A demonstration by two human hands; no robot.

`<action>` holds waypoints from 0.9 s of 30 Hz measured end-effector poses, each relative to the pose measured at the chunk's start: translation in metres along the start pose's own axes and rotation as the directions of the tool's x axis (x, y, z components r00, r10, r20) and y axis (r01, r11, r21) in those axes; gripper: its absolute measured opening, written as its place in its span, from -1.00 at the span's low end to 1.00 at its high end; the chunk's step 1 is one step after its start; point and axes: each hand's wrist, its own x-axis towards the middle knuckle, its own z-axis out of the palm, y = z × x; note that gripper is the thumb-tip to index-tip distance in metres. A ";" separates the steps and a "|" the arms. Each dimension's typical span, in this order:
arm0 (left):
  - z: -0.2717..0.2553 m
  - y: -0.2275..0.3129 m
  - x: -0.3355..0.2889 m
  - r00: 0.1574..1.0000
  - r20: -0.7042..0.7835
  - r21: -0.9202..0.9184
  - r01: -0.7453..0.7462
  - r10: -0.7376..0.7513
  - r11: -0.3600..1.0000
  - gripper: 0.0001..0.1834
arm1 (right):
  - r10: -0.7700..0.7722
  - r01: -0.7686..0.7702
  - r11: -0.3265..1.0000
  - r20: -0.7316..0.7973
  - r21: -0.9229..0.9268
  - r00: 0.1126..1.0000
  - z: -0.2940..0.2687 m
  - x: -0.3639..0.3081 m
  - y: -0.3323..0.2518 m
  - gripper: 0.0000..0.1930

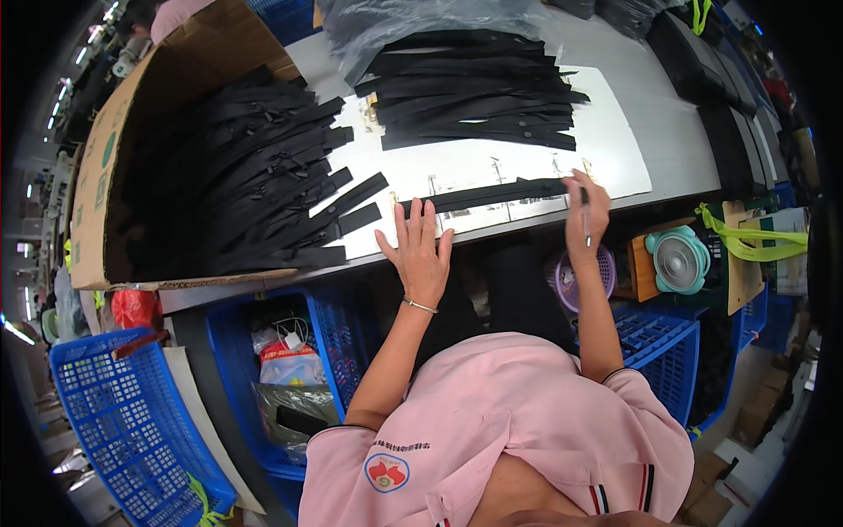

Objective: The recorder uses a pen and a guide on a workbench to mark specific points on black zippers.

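Observation:
A single black zipper (pixel 496 195) lies straight along the near edge of a white board (pixel 615 145) with dark marks on it. My left hand (pixel 421 255) rests flat at the zipper's left end, fingers stretched out and pressing on it. At the other end, my right hand (pixel 590 215) is closed around a slim pen (pixel 587 220), with its fingertips by the zipper's end. A pile of black zippers (pixel 479 92) is spread across the far part of the board. Many more zippers (pixel 255 167) fill the open cardboard box on the left.
The cardboard box (pixel 97 202) lies on its side on the table. Clear plastic wrap (pixel 351 31) covers the back. Below stand blue crates (pixel 338 351), a purple basket (pixel 562 285) and a small teal fan (pixel 680 261). Dark boxy objects (pixel 694 61) line the right side.

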 end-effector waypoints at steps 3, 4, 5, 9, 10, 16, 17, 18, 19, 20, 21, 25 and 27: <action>-0.001 0.000 0.002 1.000 0.008 -0.034 0.000 0.001 0.999 -0.35 | 0.100 -0.181 0.930 0.255 0.319 0.962 0.019 0.006 -0.057 -0.81; -0.001 -0.001 0.002 1.000 0.014 -0.043 0.004 -0.003 0.999 -0.34 | 0.133 -0.308 0.840 0.380 0.447 0.915 0.026 0.009 -0.076 -0.80; -0.001 -0.001 0.002 1.000 0.017 -0.044 0.009 -0.008 0.999 -0.34 | 0.133 -0.310 0.840 0.385 0.444 0.913 0.036 0.009 -0.090 -0.80; 0.000 -0.001 0.003 1.000 0.007 -0.067 0.010 -0.010 0.998 -0.34 | 0.085 -0.485 0.627 0.565 0.610 0.821 0.079 0.000 -0.109 -0.81; 0.000 -0.001 0.003 1.000 0.001 -0.078 0.012 -0.012 0.997 -0.33 | 0.056 -0.458 0.648 0.562 0.609 0.826 0.090 -0.004 -0.109 -0.79; 0.002 -0.004 0.001 1.000 -0.014 -0.083 0.022 -0.023 0.996 -0.34 | -0.018 -0.341 0.794 0.581 0.503 0.814 0.109 -0.017 -0.104 -0.77; 0.003 -0.004 0.001 1.000 -0.017 -0.086 0.019 -0.020 0.996 -0.35 | -0.048 -0.302 0.798 0.554 0.522 0.831 0.111 -0.018 -0.103 -0.78; 0.003 -0.004 0.000 1.000 -0.017 -0.088 0.022 -0.024 0.996 -0.35 | -0.077 -0.262 0.800 0.526 0.540 0.847 0.112 -0.019 -0.102 -0.79; 0.003 -0.004 0.000 1.000 -0.017 -0.090 0.022 -0.023 0.996 -0.35 | -0.079 -0.262 0.801 0.528 0.539 0.846 0.112 -0.019 -0.102 -0.79; 0.003 -0.004 0.000 1.000 -0.018 -0.092 0.021 -0.022 0.996 -0.35 | -0.083 -0.258 0.813 0.542 0.522 0.836 0.112 -0.019 -0.102 -0.80; 0.003 -0.004 0.000 1.000 -0.018 -0.092 0.023 -0.025 0.995 -0.35 | -0.087 -0.254 0.825 0.556 0.505 0.827 0.112 -0.019 -0.102 -0.80; 0.003 -0.004 0.000 1.000 -0.024 -0.088 0.016 -0.018 0.996 -0.35 | -0.088 -0.231 0.852 0.564 0.469 0.821 0.110 -0.019 -0.105 -0.80; 0.004 -0.003 0.000 1.000 -0.020 -0.077 0.011 -0.013 0.997 -0.35 | -0.091 -0.195 0.850 0.502 0.489 0.860 0.112 -0.020 -0.104 -0.79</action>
